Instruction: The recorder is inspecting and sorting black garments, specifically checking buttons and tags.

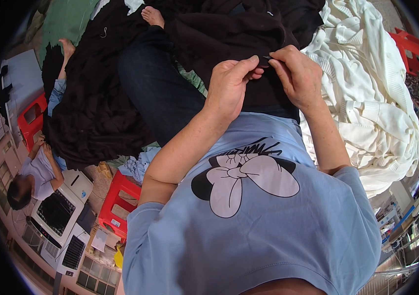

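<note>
Dark brown-black knit fabric lies across my lap, and both my hands are raised over it close together. My left hand pinches an edge of this fabric between thumb and fingers. Just to its right, my right hand is closed in a pinch at the same edge. Something thin and dark shows between the two sets of fingertips, too small to name. What exactly the right fingers hold is hidden.
A large heap of dark fabric spreads to the left. White knit garments are piled at my right. Red plastic stools stand nearby. Another person sits at the far left beside a white air cooler.
</note>
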The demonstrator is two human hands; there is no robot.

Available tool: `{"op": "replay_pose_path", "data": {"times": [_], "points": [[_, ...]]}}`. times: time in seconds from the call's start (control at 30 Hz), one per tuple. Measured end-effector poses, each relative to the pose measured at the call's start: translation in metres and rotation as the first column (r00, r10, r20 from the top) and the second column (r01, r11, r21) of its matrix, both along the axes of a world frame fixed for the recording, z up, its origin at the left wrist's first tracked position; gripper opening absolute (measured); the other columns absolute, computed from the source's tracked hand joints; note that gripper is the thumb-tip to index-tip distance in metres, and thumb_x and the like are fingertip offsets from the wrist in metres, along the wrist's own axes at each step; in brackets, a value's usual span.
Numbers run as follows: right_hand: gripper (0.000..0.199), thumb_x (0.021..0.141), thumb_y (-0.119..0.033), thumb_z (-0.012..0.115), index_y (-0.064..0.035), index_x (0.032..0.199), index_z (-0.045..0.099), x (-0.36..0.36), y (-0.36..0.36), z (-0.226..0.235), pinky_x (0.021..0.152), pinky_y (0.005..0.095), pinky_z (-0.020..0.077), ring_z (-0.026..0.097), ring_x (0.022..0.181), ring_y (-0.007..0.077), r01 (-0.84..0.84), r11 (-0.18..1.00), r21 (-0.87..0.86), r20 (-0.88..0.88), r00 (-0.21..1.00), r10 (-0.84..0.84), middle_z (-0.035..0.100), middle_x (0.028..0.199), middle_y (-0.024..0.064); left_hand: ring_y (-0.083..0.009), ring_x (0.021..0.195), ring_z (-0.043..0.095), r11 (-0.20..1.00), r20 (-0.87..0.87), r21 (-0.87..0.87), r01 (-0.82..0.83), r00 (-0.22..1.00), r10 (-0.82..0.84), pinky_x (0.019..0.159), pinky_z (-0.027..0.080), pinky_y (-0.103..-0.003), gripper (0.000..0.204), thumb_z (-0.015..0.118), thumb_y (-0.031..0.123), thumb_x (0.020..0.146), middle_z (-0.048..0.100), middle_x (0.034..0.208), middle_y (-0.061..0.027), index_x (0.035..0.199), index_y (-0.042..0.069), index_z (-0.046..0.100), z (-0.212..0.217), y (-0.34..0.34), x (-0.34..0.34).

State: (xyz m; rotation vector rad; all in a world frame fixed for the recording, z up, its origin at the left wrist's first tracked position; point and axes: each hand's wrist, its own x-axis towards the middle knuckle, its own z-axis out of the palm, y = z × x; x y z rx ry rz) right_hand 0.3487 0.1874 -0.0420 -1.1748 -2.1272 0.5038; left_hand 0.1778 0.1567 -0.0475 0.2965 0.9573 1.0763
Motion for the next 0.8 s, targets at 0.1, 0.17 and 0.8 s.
{"op": "replay_pose_path", "data": {"times": [0.1,0.17,0.8], "points": [[0.017,0.084,-0.012,0.068,-0.0043,0.097,0.061,0.001,-0.003,-0.007,0.063,0.0314,0.0495,0.064,0.073,0.0251,0.044,0.981,-0.188,-0.163,0.984,-0.075,0.063,0.085,0.0078,-0.0158,0.081,0.062,1.0,-0.005,0.0,-0.006,1.0,0.006,0.081,0.047,-0.029,0.019,0.059,0.013,0.092,0.068,0.085,-0.0095,0.088,-0.003,0.069,0.003,0.001,0.001],[0.019,0.084,-0.012,0.068,-0.0035,0.099,0.061,0.002,-0.004,-0.007,0.063,0.0309,0.0501,0.065,0.074,0.0252,0.06,0.956,-0.287,-0.256,0.957,-0.137,0.063,0.087,0.0088,-0.0159,0.081,0.062,1.0,-0.001,-0.004,-0.002,1.0,0.002,0.081,0.047,-0.029,0.019,0.059,0.013,0.092,0.068,0.085,-0.0095,0.088,-0.003,0.069,0.003,0.001,0.001],[0.03,0.07,-0.002,0.068,-0.0088,0.099,0.062,0.023,-0.001,-0.003,0.062,0.0338,0.0484,0.062,0.077,0.0264,0.041,0.998,-0.056,0.205,0.978,-0.029,0.059,0.086,0.0053,-0.0212,0.088,0.062,0.983,0.158,-0.143,-0.117,0.978,0.14,0.08,0.05,-0.034,0.015,0.065,0.011,0.087,0.066,0.096,-0.0116,0.098,0.001,0.064,-0.004,0.001,-0.018]]}}
